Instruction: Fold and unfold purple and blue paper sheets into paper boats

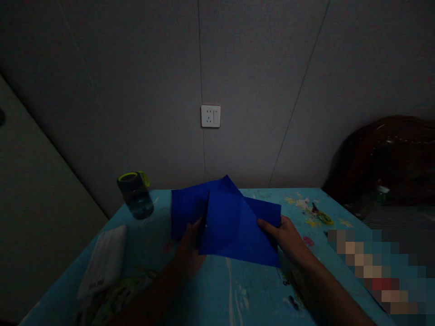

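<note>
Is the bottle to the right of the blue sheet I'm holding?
No, the bottle stands left of the blue sheet, whose right side the right hand grips.

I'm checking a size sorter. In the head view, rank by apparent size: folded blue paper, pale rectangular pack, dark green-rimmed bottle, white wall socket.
1. Blue paper
2. Pale pack (nearer the camera than the bottle)
3. Bottle
4. Wall socket
</note>
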A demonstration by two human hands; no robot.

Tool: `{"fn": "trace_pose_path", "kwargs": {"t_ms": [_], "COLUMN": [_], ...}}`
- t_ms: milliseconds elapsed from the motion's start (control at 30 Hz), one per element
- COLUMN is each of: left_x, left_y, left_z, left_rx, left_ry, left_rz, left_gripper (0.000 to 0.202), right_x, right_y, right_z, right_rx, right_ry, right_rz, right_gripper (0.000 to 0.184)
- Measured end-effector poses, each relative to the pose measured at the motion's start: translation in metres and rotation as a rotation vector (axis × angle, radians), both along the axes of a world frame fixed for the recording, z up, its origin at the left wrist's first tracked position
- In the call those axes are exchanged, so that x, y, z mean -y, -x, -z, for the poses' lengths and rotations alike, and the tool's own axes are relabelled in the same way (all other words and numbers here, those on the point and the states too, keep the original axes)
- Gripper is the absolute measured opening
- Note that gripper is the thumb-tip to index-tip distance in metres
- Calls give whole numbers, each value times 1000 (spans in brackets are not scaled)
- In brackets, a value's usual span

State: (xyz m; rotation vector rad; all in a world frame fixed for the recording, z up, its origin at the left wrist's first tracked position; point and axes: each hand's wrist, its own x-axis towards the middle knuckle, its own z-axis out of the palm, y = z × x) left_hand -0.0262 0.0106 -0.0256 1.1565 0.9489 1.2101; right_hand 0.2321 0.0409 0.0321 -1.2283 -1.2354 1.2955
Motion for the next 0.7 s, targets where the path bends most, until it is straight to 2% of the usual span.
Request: {"fn": "trace_pose_path", "kwargs": {"t_ms": [67,200,300,533,600,700], "left_x": [-1,3,6,0,-1,1], "left_y": [1,-8,-15,-16,-16,-15], "left_z": [-11,-21,-16,7,8,2], "left_rx": [38,205,179,-60,-117,-196], "left_ry": [28,149,185,88,51,-11], "left_rz": [-30,41,45,-128,-156,-145], "left_gripper": [93,79,72,62,62,56], "right_x": [-3,-4,-3,0,0,0], "right_y": [-7,-8,-4,1,1,1], "right_z": [-4,2,9,10,10,13], "right_rx": [37,72,100,39,24,17], "right_ry": [20,-6,-34,-89,-96,-102], "right_rz": [-22,-82,-92,-85,-77,-70], "right_gripper": [43,44,45,45,46,47]}}
